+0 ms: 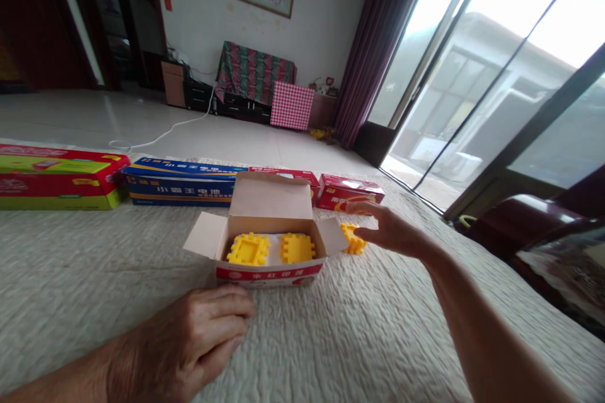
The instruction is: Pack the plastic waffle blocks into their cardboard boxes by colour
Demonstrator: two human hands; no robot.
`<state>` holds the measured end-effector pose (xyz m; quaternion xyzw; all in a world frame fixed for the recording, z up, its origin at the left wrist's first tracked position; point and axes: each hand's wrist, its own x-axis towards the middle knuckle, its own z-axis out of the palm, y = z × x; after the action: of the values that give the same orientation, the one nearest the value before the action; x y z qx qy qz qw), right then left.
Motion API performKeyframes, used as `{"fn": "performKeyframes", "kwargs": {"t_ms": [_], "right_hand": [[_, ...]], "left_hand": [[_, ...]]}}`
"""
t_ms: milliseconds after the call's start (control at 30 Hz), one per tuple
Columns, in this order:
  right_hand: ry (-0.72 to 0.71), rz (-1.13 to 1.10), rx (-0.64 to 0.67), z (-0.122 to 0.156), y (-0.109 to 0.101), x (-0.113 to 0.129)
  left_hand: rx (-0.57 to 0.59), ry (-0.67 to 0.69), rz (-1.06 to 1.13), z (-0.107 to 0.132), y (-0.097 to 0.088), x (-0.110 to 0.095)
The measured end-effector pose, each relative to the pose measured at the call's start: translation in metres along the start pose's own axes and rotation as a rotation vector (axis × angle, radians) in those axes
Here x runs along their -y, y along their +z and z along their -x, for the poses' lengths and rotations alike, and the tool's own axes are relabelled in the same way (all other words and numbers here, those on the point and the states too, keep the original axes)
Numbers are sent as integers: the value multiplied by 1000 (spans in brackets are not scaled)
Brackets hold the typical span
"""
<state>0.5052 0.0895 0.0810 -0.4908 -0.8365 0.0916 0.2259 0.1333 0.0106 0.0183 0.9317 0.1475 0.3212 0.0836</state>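
A small red-and-white cardboard box (269, 275) stands with its flaps up and spread. Inside it lie two yellow plastic building blocks (248, 249), one at each end, with white showing between them. My left hand (203, 330) rests on the quilted cover just before the box's front left corner, its fingers loosely curled together, nothing visible in them. Out to the right, my right hand (385, 230) hovers with thumb and fingers apart. Close to its fingertips, another yellow block (353, 239) sits beside the box's right flap, partly covered by that flap.
Behind the box runs a row of cartons: a red-and-green one (61, 179), a blue one (182, 182) and two red ones (352, 192). They stand on the pale quilted cover (359, 340). Beyond are a tiled floor with a white cable (165, 132), cloth-covered furniture and glass doors.
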Motion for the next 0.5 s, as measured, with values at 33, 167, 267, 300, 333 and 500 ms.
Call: {"fn": "performKeyframes", "kwargs": {"t_ms": [33, 167, 267, 300, 333, 500], "right_hand": [[33, 12, 63, 2, 1, -8], [103, 64, 197, 6, 7, -21], [103, 82, 214, 5, 9, -19], [106, 86, 214, 5, 9, -17], [112, 89, 214, 4, 8, -16], [116, 82, 214, 5, 8, -16]], "left_hand": [[0, 1, -4, 0, 0, 0], [0, 0, -18, -1, 1, 0], [-1, -3, -23, 0, 1, 0], [-1, -2, -22, 1, 2, 1], [-1, -1, -21, 1, 2, 1], [-2, -12, -13, 2, 4, 2]]}}
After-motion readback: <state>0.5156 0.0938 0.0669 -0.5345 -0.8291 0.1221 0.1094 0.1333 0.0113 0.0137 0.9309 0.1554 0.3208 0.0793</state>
